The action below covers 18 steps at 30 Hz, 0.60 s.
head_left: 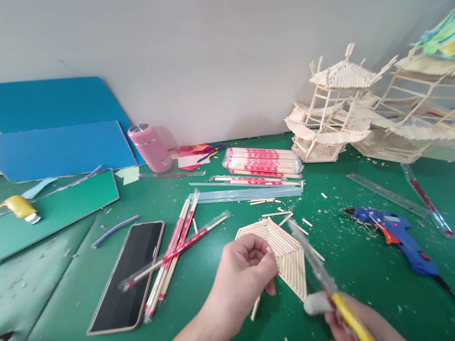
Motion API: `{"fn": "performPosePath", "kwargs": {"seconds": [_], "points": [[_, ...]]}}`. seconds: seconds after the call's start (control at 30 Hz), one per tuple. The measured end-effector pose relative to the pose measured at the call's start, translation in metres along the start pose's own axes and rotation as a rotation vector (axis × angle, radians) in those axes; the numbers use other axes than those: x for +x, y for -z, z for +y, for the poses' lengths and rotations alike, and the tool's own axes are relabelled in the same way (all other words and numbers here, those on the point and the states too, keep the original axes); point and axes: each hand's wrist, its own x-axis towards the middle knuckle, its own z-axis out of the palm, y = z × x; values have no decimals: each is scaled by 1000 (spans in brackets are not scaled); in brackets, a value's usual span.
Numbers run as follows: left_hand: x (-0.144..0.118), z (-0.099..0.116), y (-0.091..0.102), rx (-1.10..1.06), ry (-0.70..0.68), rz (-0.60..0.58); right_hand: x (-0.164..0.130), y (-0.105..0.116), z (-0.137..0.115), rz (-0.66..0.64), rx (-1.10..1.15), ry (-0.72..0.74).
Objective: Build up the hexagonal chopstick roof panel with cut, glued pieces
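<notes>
My left hand grips the near left edge of a flat fan-shaped panel of glued wooden sticks that lies on the green mat. My right hand, low at the bottom edge, is shut on a yellow-handled utility knife. Its blade slants up and left over the panel's right side. A white bit sits at my right thumb, next to the knife handle.
A phone and wrapped chopsticks lie to the left. A blue glue gun and a clear ruler lie to the right. Behind are a chopstick pack, a pink flask, blue boards and stick-built pavilion models.
</notes>
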Motion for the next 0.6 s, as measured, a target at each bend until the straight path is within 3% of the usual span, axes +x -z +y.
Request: {"fn": "performPosePath", "kwargs": {"seconds": [0.17,0.3,0.47,0.6], "points": [[-9,-16,-8,-463,93,-156,12,-3,-22,166,-2,310],[-15,-24,-15,-563,120,-114,13,-19,-37,166,20,349],[-18,-33,-18,-513,86,-9,17,-35,-37,176,16,423],[-19,-36,-16,-216,29,-43,21,-37,-36,228,-29,455]]}}
